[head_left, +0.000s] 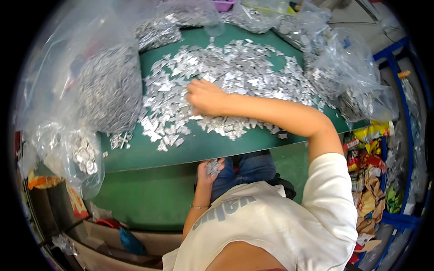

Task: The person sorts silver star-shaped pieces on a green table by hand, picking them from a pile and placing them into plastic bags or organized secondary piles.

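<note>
With right fingers (191, 93) curled down, apparently picking from flat, jagged silver pieces (239, 72) around them on green table (131, 156).
Cannot tell whether pinching any; cupping silver clump (212, 168) in left fingers (221, 162), below; next calls for separating overlapping pieces.

1 fisheye view from the head, upright, facing down, near the right hand (205, 97) and green tabletop (135, 156)

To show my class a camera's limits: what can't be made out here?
All in the head view:
- Right hand: its curled fingers hide whether it grips anything.
- Left hand: its silver pieces are too small to count.
- Jeans: tabletop hides the knees.
- Purple container: cut off by the upper edge.
</note>
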{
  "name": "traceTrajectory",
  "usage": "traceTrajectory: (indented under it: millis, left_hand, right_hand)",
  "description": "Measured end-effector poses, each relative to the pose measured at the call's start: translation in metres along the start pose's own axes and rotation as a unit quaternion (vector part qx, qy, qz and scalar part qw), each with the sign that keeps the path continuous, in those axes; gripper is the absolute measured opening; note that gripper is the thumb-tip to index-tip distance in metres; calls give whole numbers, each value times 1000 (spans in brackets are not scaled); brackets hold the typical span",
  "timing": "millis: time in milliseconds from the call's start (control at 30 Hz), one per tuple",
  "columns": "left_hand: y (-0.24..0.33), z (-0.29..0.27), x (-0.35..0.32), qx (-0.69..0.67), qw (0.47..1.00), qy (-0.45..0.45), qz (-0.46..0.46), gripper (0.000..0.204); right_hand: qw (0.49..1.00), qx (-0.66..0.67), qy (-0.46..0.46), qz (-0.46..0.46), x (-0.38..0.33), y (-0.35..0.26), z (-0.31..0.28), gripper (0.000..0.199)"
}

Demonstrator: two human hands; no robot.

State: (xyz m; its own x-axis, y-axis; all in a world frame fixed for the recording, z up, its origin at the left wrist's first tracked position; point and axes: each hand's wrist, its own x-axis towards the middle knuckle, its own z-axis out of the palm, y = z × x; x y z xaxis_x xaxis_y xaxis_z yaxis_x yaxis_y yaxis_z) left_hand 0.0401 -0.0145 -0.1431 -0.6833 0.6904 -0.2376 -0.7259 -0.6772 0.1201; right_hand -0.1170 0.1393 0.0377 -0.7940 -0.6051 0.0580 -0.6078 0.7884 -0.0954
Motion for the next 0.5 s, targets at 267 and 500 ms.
traceTrajectory:
  millis: [267, 500]
  left_hand:
    - [-1, -1, -2, 7, 1000, 11, -1, 24]
    - [-1, -1, 1, 0, 1000, 11, 0, 26]
  right_hand:
    - [994, -65, -87, -2, 10, -9, -11, 34]
    - [979, -134, -155, -5, 21, -16, -15, 19]
